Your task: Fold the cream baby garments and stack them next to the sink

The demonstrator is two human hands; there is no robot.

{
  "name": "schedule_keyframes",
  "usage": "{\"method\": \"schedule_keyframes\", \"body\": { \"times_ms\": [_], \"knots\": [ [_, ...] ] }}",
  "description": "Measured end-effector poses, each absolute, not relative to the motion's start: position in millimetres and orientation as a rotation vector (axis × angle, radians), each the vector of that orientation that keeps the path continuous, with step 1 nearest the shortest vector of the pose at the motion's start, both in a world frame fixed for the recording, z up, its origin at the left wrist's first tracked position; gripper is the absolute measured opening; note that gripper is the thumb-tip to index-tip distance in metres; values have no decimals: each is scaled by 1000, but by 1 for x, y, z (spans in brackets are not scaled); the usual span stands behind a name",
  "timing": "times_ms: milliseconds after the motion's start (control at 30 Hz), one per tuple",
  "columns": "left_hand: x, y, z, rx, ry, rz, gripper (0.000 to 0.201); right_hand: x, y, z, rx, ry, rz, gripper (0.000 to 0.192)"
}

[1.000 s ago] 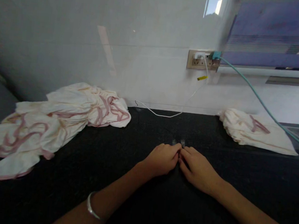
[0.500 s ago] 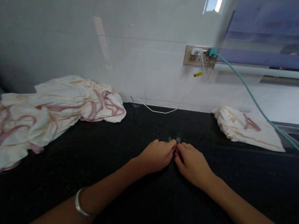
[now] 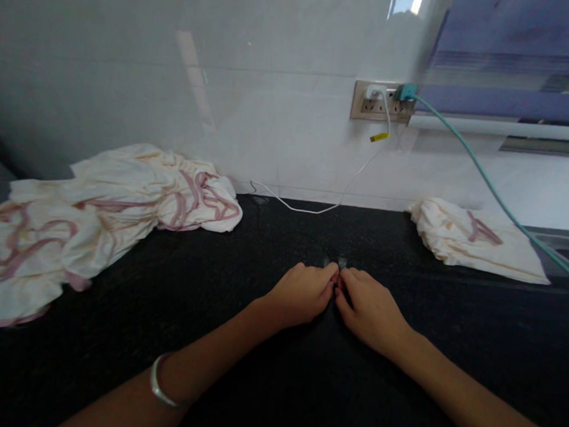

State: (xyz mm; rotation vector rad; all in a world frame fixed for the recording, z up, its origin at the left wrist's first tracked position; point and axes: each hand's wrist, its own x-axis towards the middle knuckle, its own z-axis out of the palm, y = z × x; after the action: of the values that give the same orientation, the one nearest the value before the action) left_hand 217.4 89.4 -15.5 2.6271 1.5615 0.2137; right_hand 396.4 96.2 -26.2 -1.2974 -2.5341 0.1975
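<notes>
My left hand (image 3: 304, 293) and my right hand (image 3: 370, 307) rest on the black countertop (image 3: 282, 236), with their fingertips meeting in the middle. Both have curled fingers, and no object shows in either. A silver bangle (image 3: 161, 383) circles the left forearm. Off to the left lies a crumpled cream cloth (image 3: 115, 209) with pink trim. On the right, a folded cream cloth (image 3: 481, 244) with a pink mark sits near the wall.
A white cable (image 3: 309, 210) runs along the back of the counter up to a wall socket (image 3: 384, 102). From the same socket a teal cable (image 3: 487, 175) slopes down to the right. A purple-blue panel (image 3: 523, 42) covers the upper right of the wall.
The view has shifted slightly, so the cloths sit a little farther right in the picture. Both hands stay together on the countertop, almost unmoved.
</notes>
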Motion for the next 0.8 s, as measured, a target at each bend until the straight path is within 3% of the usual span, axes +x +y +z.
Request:
{"method": "schedule_keyframes", "body": {
  "times_ms": [800],
  "knots": [
    [216,88,-8,2508,1518,241,20,400,99,-28,-1253,-2547,224,13]
  ]
}}
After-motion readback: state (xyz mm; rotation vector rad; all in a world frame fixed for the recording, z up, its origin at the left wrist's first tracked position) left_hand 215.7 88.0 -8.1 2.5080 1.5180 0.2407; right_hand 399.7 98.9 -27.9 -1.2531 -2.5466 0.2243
